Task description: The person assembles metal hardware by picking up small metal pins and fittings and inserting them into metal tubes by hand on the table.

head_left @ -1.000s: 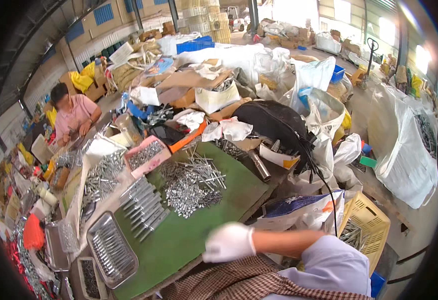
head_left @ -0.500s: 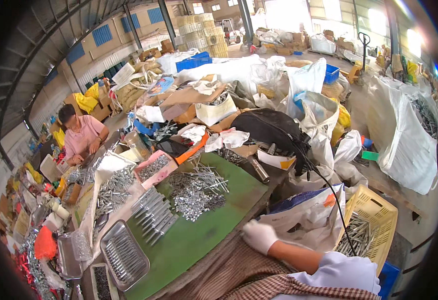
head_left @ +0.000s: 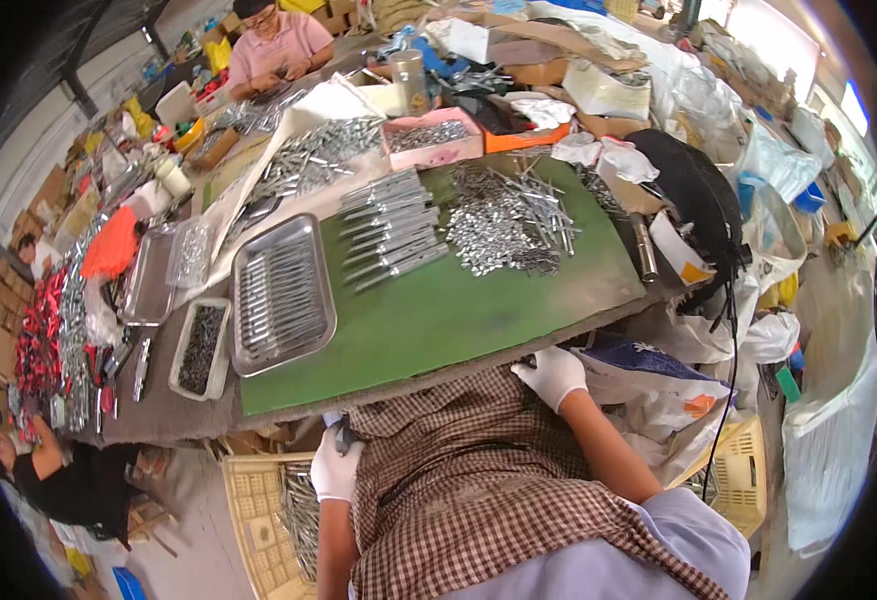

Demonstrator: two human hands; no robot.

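Whether the gloved left hand (head_left: 337,470) grips the dark object (head_left: 346,434) by the checked apron (head_left: 469,470), or the right hand (head_left: 554,376) anything, I cannot tell; a cream crate (head_left: 249,510) sits below, and the table edge (head_left: 429,383) stands before tray (head_left: 294,358), rods (head_left: 389,232) and heaped parts (head_left: 504,235)

Workshop: workbench (head_left: 499,325) with heaped metal parts (head_left: 504,235)

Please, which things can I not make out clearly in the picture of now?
In the head view:
- Dark thing at the left hand: too small and partly covered by fingers; its kind is unclear.
- Right hand: its own fingers hide whether it holds anything.
- Left yellow crate: partly hidden by the left forearm, cut off by the lower edge.
- Piled metal pieces: too small to count.
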